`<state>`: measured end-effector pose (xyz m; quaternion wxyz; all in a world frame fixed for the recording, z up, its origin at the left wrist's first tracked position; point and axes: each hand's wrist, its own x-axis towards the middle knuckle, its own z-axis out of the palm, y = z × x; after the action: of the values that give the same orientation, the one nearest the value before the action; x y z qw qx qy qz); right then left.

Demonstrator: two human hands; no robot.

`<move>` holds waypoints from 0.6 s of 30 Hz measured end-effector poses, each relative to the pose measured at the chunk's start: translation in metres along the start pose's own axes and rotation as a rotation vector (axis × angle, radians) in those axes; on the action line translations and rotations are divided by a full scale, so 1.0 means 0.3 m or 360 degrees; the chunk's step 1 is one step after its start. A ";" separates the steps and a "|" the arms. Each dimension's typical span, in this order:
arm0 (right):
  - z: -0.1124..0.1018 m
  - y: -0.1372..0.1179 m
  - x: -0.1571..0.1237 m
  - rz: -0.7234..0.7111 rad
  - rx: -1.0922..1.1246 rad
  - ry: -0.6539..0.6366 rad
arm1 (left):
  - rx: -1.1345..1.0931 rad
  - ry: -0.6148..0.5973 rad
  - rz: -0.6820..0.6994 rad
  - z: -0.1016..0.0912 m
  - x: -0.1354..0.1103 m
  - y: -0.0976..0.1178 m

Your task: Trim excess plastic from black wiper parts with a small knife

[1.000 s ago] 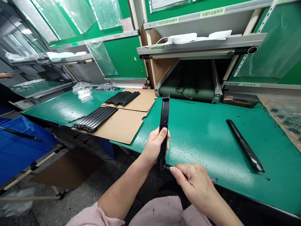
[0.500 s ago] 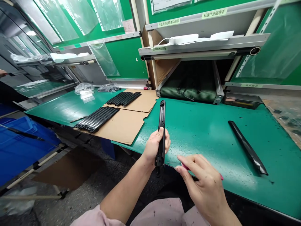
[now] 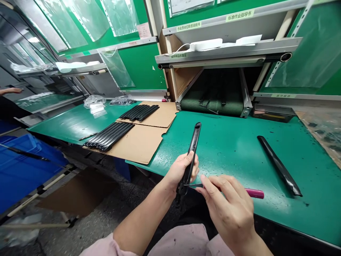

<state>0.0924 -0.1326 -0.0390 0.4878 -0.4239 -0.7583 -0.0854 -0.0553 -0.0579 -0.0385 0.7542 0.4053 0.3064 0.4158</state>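
Low centre of frame, the left hand (image 3: 182,170) clamps its fingers on a long black plastic strip (image 3: 195,142); the right hand (image 3: 229,208) pinches a pink-handled thin blade (image 3: 254,193) against its lower end. If the blade skids, it could nick the left thumb

1. The left hand (image 3: 183,169) is raised in front of the body, its fingers wrapped closed in a firm grip and the thumb laid across the front.
2. The bare left forearm (image 3: 149,217) slants up from the lower left, wrist straight.
3. The right hand (image 3: 226,206) sits just beside the left, lower and nearer, back upward, thumb and forefinger pinched together and pointing at the left hand.
4. The right wrist (image 3: 250,241) enters from the bottom right.
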 end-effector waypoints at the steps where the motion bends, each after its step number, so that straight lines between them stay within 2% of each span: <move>1: 0.000 0.002 0.010 0.0010 -0.0042 0.0069 | 0.0038 -0.0016 -0.0043 0.005 -0.003 -0.011; 3: -0.001 0.009 0.027 0.0141 -0.0045 0.0204 | 0.0052 -0.0042 -0.0081 0.010 -0.008 -0.027; 5: 0.000 0.017 0.027 0.0483 0.0209 0.0208 | -0.0081 -0.0050 -0.0019 0.009 -0.010 -0.025; 7: 0.010 0.022 -0.009 0.1042 0.0778 0.0012 | -0.0263 -0.0028 0.0110 -0.001 -0.009 -0.006; 9: 0.033 0.020 -0.091 0.1693 0.1424 -0.0224 | -0.0374 -0.0016 0.0191 -0.014 -0.007 0.018; 10: 0.049 0.017 -0.146 0.1985 0.1668 -0.0277 | -0.0398 -0.0008 0.0210 -0.021 -0.007 0.028; 12: 0.082 0.006 -0.276 0.2378 0.1908 -0.0248 | -0.0426 0.0042 0.0238 -0.032 -0.007 0.038; 15: 0.102 -0.016 -0.451 0.2635 0.1945 -0.0326 | -0.0461 0.0125 0.0274 -0.036 -0.007 0.032; 16: 0.096 -0.023 -0.487 0.2637 0.1861 -0.0416 | -0.0461 0.0137 0.0282 -0.033 -0.007 0.027; 18: 0.066 -0.034 -0.508 0.2462 0.1554 -0.0595 | -0.0434 0.0132 0.0275 -0.022 -0.006 0.017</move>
<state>0.0970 -0.2135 -0.1699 0.4032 -0.5659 -0.2832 0.6611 -0.0632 -0.0556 -0.0371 0.7504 0.3066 0.2421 0.5332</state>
